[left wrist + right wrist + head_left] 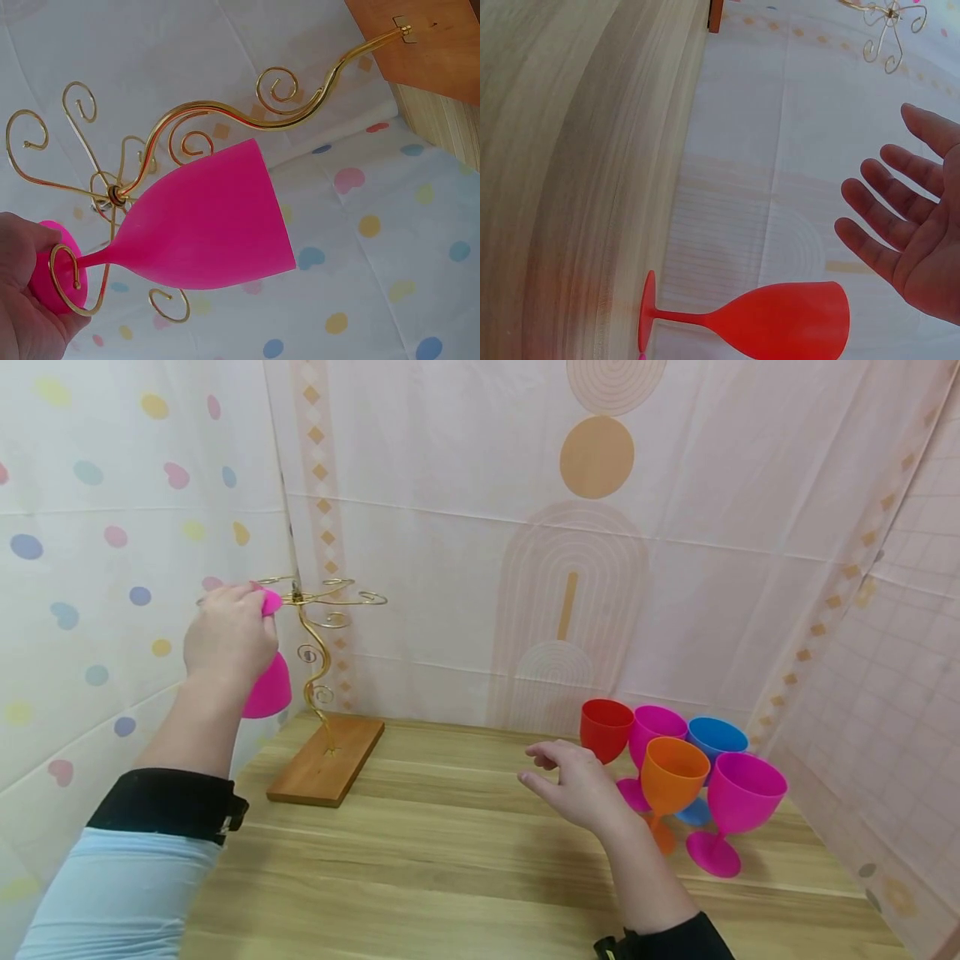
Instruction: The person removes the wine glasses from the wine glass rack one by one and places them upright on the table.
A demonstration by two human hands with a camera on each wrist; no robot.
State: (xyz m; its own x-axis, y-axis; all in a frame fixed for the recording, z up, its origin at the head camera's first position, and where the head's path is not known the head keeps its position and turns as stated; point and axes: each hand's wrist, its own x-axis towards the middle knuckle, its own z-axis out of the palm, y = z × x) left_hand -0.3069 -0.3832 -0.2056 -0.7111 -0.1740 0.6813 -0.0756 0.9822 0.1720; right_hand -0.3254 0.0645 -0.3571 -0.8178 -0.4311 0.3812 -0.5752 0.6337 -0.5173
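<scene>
A pink goblet [206,221] hangs upside down at the gold wire rack [318,668], its stem within a curled hook. My left hand [231,635] grips the goblet's round base, with the thumb and fingers at its edge in the left wrist view. My right hand [573,785] is held above the table with relaxed fingers and nothing in it. Closest to it stands an upright red goblet [606,727], seen from the side in the right wrist view.
An orange goblet [673,772], a blue goblet [717,737] and two pink goblets, one at the front [746,793], stand upright on the right of the wooden table [450,843]. The rack's wooden base [330,768] sits at the back left. Patterned curtains [435,527] surround the table.
</scene>
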